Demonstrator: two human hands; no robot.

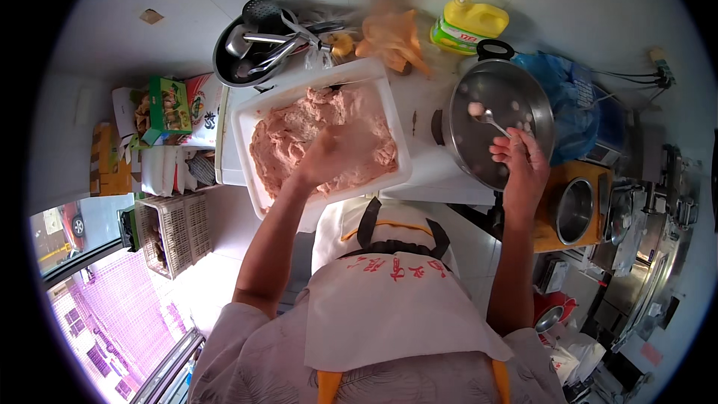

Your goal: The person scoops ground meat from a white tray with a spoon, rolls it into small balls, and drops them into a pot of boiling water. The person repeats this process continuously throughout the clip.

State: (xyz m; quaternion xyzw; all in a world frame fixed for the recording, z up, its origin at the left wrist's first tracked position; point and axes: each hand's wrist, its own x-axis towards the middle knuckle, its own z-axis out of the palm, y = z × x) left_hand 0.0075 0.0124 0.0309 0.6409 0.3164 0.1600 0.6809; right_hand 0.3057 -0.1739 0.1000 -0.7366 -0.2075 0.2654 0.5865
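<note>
Pale pink minced meat (280, 137) fills much of a white plastic tub (401, 123) on the worktop before me. My left hand (339, 148) is at the meat, blurred, and its fingers cannot be made out. Over a steel pot (535, 98) to the right, my right hand (523, 158) grips the handle of a metal spoon (496, 122). A pale meatball (476, 109) is at the spoon's bowl. Several small pale balls (515, 105) show inside the pot, partly behind my right hand.
Behind the tub stands a dark bowl (220, 62) of ladles and utensils. An orange plastic bag (390, 39) and a yellow pump bottle (477, 19) stand near the wall. Right of the pot lie a blue bag (578, 118) and a steel bowl (575, 210) on a wooden board (541, 233).
</note>
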